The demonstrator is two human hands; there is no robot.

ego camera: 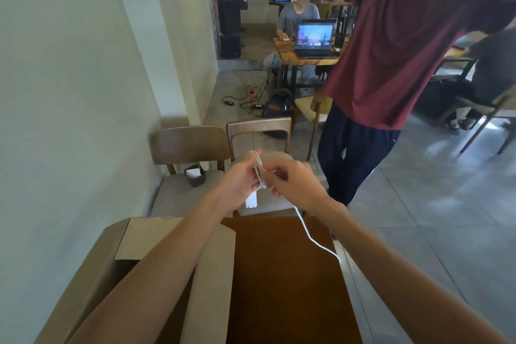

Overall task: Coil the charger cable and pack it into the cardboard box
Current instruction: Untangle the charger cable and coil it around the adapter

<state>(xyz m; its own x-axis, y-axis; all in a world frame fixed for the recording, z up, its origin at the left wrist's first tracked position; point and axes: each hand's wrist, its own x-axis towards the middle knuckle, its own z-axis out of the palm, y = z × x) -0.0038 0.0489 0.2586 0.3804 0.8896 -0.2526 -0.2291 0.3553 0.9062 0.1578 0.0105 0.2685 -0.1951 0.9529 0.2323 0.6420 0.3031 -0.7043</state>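
White charger cable loops gripped in closed left hand; right hand pinches its strand.

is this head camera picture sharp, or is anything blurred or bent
Head view: wide-angle bending bows the wall and forearms; the hands and cable are slightly soft, the top right corner smears, daylight is even, no glare.

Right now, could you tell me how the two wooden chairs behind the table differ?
The left chair has a solid backrest; the right chair has an open frame back. The left chair's seat carries a small dark holder; the right chair's seat is partly hidden by the hands. The left chair stands by the wall. Both have pale seats.
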